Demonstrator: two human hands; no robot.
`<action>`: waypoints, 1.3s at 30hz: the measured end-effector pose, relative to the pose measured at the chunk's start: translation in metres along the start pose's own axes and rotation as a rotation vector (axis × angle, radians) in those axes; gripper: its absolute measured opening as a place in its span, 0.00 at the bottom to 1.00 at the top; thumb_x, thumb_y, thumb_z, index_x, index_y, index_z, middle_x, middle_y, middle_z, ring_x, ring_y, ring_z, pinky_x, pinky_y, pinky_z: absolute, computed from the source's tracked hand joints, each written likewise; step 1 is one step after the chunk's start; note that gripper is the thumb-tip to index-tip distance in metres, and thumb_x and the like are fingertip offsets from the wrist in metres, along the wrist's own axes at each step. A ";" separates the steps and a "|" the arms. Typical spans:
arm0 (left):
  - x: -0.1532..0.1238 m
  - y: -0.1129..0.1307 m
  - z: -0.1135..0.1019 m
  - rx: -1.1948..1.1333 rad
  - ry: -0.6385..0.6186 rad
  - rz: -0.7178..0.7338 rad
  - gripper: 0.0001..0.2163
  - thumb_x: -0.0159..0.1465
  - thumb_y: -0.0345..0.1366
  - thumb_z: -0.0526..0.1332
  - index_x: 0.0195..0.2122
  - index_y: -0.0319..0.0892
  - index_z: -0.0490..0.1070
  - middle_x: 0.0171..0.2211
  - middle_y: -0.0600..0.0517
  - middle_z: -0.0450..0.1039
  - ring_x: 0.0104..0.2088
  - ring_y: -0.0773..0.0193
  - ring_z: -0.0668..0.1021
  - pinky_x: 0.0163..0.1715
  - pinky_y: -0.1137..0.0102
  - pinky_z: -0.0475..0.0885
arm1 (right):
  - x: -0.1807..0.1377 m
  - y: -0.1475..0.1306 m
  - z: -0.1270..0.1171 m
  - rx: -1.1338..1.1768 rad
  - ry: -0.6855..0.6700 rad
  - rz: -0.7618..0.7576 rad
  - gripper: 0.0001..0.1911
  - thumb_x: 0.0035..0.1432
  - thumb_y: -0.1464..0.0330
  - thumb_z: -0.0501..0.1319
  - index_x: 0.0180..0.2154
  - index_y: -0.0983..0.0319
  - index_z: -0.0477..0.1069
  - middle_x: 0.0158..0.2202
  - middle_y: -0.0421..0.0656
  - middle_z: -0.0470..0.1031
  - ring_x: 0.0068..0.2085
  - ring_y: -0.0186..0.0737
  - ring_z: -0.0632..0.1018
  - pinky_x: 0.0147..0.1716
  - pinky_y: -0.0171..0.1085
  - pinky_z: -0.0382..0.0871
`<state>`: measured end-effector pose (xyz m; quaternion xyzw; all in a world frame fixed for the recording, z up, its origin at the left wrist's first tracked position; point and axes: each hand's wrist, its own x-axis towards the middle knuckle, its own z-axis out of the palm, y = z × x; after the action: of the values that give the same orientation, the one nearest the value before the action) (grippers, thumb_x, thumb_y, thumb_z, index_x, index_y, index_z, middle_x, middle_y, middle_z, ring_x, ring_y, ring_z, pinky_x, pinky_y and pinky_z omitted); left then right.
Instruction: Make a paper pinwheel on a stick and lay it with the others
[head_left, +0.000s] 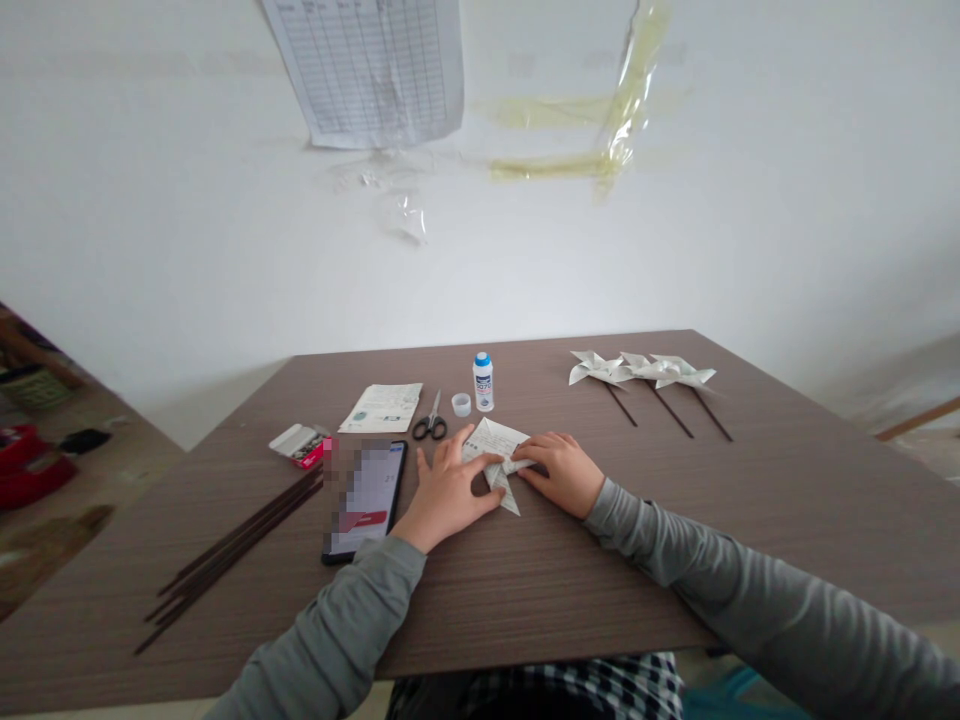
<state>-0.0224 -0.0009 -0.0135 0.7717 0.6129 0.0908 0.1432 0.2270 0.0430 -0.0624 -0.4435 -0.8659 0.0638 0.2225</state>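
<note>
- Folded paper [496, 447]: white and printed, part-folded into points. It lies flat on the table [750, 520] right in front of me, between my two hands.
- Left hand [448, 490]: palm down, fingers spread fairly wide. The fingertips [471, 438] rest on the paper's near-left part and the thumb lies along a lower flap. It pins the paper and grips nothing.
- Right hand [561, 470]: knuckles up, fingers curled narrow over the paper's right edge and touching it. I cannot tell whether they pinch a flap or only press it.
- Handling note (my judgement): the fold looks best made with the left hand holding the sheet still, the edges matched before any pressure, and the crease run flat with a fingertip so the points stay sharp.
- Phone [367, 497]: screen lit, just left of my left hand.
- Scissors [430, 424], small cap [461, 404] and glue bottle [483, 381]: in a row beyond the paper, apart from it.
- Printed sheet [381, 407] and small box [300, 445]: farther left.
- Dark sticks [232, 545]: a loose bundle near the left edge.
- Paper pinwheels [637, 370]: on sticks, far right, well apart.
</note>
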 end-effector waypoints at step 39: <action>0.004 -0.009 0.005 -0.004 0.049 0.039 0.27 0.75 0.47 0.84 0.74 0.61 0.91 0.93 0.40 0.68 0.91 0.19 0.69 0.88 0.09 0.52 | -0.001 0.003 0.003 0.032 -0.027 0.009 0.17 0.78 0.76 0.74 0.60 0.54 0.96 0.62 0.50 0.97 0.64 0.56 0.93 0.73 0.55 0.85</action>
<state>-0.0279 0.0041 -0.0213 0.7808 0.6008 0.1138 0.1282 0.2282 0.0445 -0.0658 -0.4427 -0.8658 0.0844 0.2175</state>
